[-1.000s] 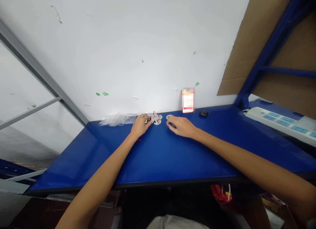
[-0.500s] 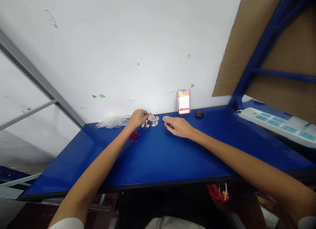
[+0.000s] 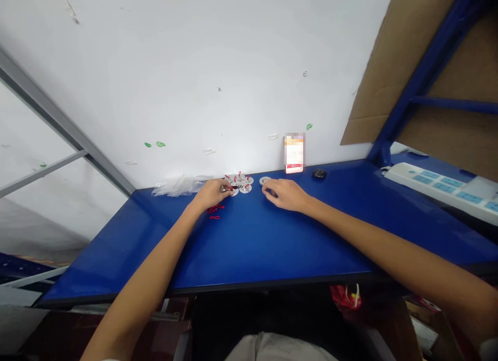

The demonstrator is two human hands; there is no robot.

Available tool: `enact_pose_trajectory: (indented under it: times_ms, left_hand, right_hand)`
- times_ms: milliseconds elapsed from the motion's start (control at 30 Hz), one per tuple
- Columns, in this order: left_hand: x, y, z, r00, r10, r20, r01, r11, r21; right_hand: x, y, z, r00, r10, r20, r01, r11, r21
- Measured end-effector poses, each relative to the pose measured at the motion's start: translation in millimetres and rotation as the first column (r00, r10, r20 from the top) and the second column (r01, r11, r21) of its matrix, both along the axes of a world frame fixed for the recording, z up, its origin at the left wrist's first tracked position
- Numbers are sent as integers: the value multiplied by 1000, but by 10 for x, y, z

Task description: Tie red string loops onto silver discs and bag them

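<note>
- I see the left hand [image 3: 210, 193] half-curled at the left of the clustered discs [image 3: 246, 189], something red at its thumb; whether it grips that, I can't tell.
- I see the right hand [image 3: 288, 195] loosely curled at the lone disc [image 3: 264, 180]; its hold I can't make out.
- Red loops [image 3: 215, 217] lie on the table [image 3: 272, 247], near the left wrist.

This looks like a small workshop or storeroom: blue worktop [image 3: 272, 252], cardboard-backed blue rack [image 3: 423, 75], scuffed white wall [image 3: 175, 65].
</note>
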State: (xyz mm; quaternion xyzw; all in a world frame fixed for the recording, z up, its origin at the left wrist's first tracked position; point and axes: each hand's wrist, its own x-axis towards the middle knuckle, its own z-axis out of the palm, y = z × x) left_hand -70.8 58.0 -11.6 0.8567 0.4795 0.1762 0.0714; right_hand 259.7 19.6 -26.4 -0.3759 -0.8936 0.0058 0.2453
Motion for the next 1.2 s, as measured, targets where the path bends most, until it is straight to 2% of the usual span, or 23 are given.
enact_pose_trajectory:
  times_ms: [100, 300, 433, 600, 733, 833, 1033, 1100, 1200]
  left_hand:
    - [26, 10, -40, 999, 38, 19, -38, 999, 10]
    - [88, -38, 33, 991, 130, -2, -130, 988, 80]
    - [190, -15, -19, 992, 120, 38, -124, 978, 166]
    - [290, 29, -116, 997, 82, -3, -81, 987, 136]
    - [255, 3, -104, 999, 50, 15, -52, 988, 143]
    - [195, -35, -38, 998, 49, 32, -54, 985, 165]
    - [41, -80, 193, 992, 129, -8, -123, 965, 232]
    - [-46, -103, 294, 988, 144, -49, -132, 973, 190]
    - [-208, -161, 450, 989, 107, -100, -107, 994, 11]
  right_hand:
    - [-3, -1, -4, 1000, -16, 10, 16, 1000, -7]
    - [-12, 0, -13, 1000, -12, 21, 12, 1000, -13]
    - [-26, 10, -28, 1000, 6, 21, -6, 1000, 0]
    - [-29, 16, -33, 1000, 14, 26, -14, 1000, 6]
    - [-21, 6, -25, 1000, 6, 28, -6, 1000, 8]
    - [-6, 16, -12, 1000, 1, 18, -2, 1000, 17]
    - [126, 190, -22, 996, -40, -78, 52, 987, 155]
    - [194, 283, -70, 996, -51, -77, 61, 988, 139]
    - [276, 411, -169, 998, -60, -16, 61, 993, 100]
